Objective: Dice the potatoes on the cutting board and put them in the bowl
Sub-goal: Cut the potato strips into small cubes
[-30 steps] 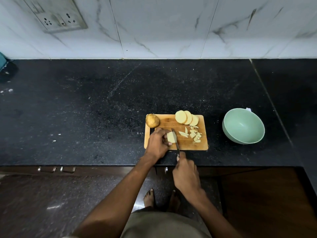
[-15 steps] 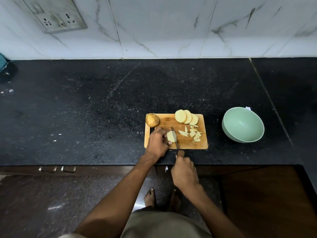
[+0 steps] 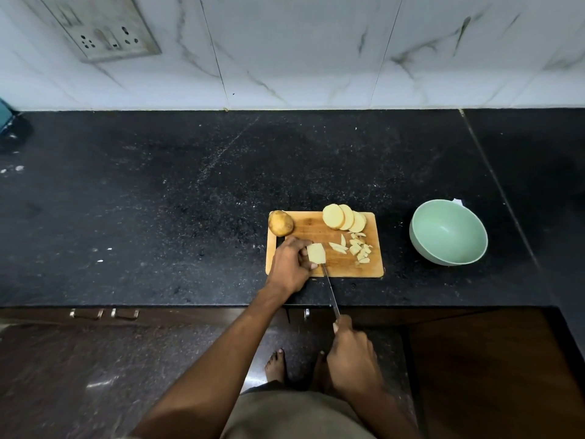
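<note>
A wooden cutting board (image 3: 308,230) lies on the black counter. On its near left part my left hand (image 3: 289,264) holds a pale potato slab (image 3: 316,253) between fingers and thumb. My right hand (image 3: 353,356) grips a knife (image 3: 330,291) by the handle, below the counter edge; the blade tip meets the slab's near right corner. A whole potato (image 3: 280,223) sits at the board's far left corner. Three round slices (image 3: 343,217) overlap at the far edge, and several cut pieces (image 3: 357,248) lie on the right part. The green bowl (image 3: 448,237) looks empty.
The bowl stands on the counter to the right of the board. A marble-tiled wall with a socket plate (image 3: 101,36) backs the counter. A dark object (image 3: 8,122) sits at the far left. Drawer handles (image 3: 104,313) run under the counter edge.
My right hand has drawn the knife back toward me, so the blade slid out along the slab to its near corner. My left hand kept its hold on the slab.
</note>
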